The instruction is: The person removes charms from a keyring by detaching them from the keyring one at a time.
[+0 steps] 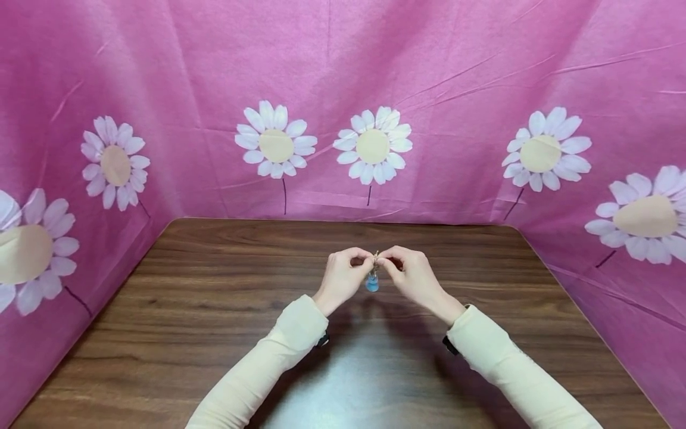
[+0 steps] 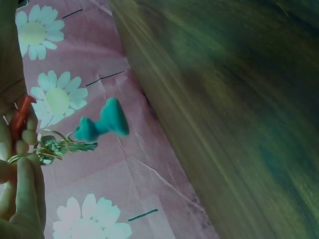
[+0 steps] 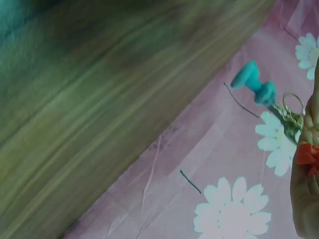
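Note:
A gold keychain with rings and chain links is raised between my hands above the wooden table. My left hand pinches it from the left between thumb and fingers. Opposite, my right hand pinches it from the right. A blue-teal charm, narrow-waisted and wider at both ends, dangles from the links; both wrist views show it more closely. In the left wrist view a small red piece lies against the fingers, partly covered. Fingers hide part of the gold rings.
A dark wood-grain table lies below the hands. Pink cloth printed with white daisies stands around its back and both sides. Both forearms, in cream sleeves, reach in from the near edge, with a dark strap at each wrist.

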`<state>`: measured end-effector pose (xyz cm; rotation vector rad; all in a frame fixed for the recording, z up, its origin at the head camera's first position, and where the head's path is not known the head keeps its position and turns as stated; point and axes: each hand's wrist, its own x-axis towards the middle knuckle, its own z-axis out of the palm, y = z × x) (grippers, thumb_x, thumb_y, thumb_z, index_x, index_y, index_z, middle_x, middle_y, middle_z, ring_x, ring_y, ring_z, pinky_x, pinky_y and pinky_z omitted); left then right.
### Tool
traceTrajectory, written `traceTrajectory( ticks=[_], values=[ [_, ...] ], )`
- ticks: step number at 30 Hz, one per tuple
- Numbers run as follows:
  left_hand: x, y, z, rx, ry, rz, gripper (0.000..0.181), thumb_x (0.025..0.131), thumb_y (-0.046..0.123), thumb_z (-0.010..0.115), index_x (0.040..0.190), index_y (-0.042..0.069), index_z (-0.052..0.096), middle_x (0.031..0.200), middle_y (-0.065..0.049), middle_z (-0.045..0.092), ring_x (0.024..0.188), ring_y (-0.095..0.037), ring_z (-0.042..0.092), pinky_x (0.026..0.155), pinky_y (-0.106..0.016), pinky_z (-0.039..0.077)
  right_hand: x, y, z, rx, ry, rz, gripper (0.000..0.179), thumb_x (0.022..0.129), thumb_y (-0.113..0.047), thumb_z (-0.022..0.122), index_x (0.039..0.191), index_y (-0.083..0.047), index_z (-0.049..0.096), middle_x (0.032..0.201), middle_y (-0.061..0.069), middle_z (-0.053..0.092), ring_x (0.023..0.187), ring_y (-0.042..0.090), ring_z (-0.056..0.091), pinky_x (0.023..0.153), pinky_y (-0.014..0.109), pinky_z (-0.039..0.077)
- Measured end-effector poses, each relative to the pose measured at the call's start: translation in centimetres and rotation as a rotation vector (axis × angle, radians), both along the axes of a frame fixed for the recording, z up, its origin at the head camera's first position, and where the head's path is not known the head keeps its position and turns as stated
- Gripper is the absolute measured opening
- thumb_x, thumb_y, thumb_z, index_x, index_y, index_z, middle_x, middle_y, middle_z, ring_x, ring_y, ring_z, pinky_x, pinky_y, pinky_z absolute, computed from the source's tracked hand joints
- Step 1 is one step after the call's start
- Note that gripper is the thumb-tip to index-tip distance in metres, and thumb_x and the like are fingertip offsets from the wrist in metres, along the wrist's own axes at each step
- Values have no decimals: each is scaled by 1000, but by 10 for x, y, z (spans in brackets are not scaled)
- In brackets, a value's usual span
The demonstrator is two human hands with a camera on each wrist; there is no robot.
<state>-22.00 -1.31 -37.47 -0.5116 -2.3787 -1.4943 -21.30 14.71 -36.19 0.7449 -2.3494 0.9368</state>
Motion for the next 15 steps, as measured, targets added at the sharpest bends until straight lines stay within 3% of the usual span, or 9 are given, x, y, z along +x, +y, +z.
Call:
traceTrajectory(
  ticks=[3,9,15],
  values=[
    [0,-1,1,-1,22,-28,11,85,14,62,88,7,71,80,-3,71,72,-8,65,65,-16,50,-2,5,5,58,-40,3,4,83,-8,65,85,-9,69,78,0,67,64,6,53,57,26,46],
    [-4,-6,1,-38,89,-20,11,86,12,62,91,8,70,83,-3,70,72,-10,60,66,-22,50,-5,13,12,144,-78,45,5,80,-7,68,82,-12,70,75,-5,65,60,3,48,54,20,40],
    [-10,-7,-2,-65,-20,-151,14,84,12,64,96,8,68,92,-3,71,81,-11,65,71,-21,51,-9,10,14,193,-64,60,4,81,-10,68,82,-12,70,75,-5,65,61,3,48,55,21,40]
  ],
)
